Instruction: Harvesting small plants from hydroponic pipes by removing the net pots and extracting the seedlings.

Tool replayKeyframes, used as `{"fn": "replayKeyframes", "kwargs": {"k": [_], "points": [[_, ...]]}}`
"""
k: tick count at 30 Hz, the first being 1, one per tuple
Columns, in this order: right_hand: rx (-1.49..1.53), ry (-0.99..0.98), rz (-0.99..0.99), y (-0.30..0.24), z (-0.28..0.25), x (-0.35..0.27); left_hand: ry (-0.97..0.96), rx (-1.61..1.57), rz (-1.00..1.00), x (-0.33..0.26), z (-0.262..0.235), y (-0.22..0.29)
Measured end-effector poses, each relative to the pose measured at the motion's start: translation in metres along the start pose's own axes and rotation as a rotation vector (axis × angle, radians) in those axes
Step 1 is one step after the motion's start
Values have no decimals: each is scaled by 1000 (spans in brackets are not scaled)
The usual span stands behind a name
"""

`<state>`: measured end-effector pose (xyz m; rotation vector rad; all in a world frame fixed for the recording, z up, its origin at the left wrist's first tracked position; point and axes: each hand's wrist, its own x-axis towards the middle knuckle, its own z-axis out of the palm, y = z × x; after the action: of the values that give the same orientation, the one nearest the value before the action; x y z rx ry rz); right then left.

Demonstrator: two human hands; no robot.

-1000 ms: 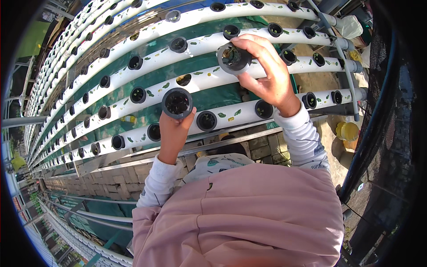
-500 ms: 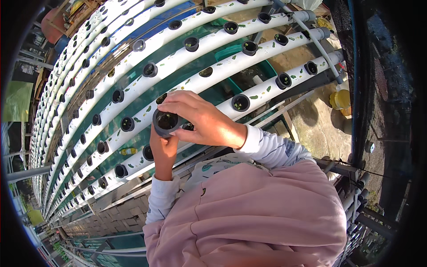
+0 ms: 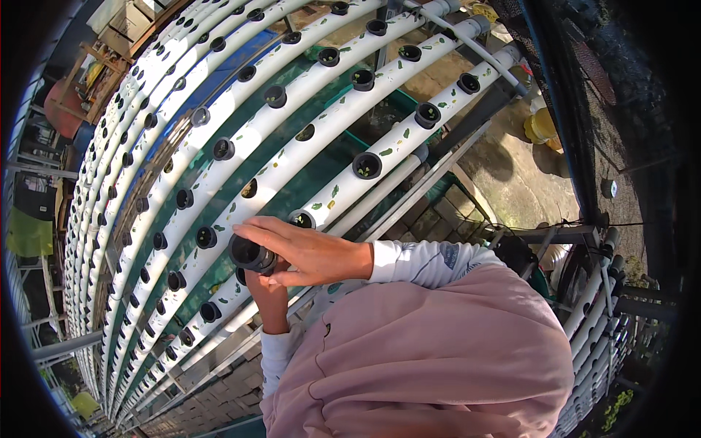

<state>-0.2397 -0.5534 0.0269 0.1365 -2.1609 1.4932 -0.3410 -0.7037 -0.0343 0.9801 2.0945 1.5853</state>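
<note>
Both hands hold a small black plant pot [image 3: 250, 254] over the white pipes. My right hand [image 3: 321, 254] reaches in from the right, its fingers over the top rim and its thumb low on the side. Under the pot, my left hand [image 3: 270, 293] grips its lower part, and most of those fingers are hidden. The pot is tilted, its mouth facing left, and its dark inside shows no clear detail. On the white pipe [image 3: 277, 164] just beyond, one bare hole [image 3: 249, 188] lies near the hands. A potted seedling [image 3: 301, 218] sits in the nearest pipe, partly behind my right hand.
Several white pipes run in rows, with black pots holding seedlings [image 3: 366, 166] and leaf scraps on top. Another bare hole [image 3: 305, 132] is further along. A thin white pipe [image 3: 475, 44] crosses the right ends. A yellow container [image 3: 542, 130] stands on the concrete at right.
My view has turned. Both hands have moved down and slightly left in it with the pot, which has tilted so that its contents no longer show clearly.
</note>
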Motion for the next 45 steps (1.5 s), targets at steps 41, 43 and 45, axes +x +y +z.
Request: {"fn": "replayKeyframes", "kwargs": {"k": [41,43,45], "points": [[-116,-294,190,30,-96,-110,471,-285,-155,-88,77,13],[-154,-259,175,36,-113,-113,522,-255,-127,-90,82,15],[-162,-240,188,42,-127,-114,590,-250,-129,-93,87,15]]}}
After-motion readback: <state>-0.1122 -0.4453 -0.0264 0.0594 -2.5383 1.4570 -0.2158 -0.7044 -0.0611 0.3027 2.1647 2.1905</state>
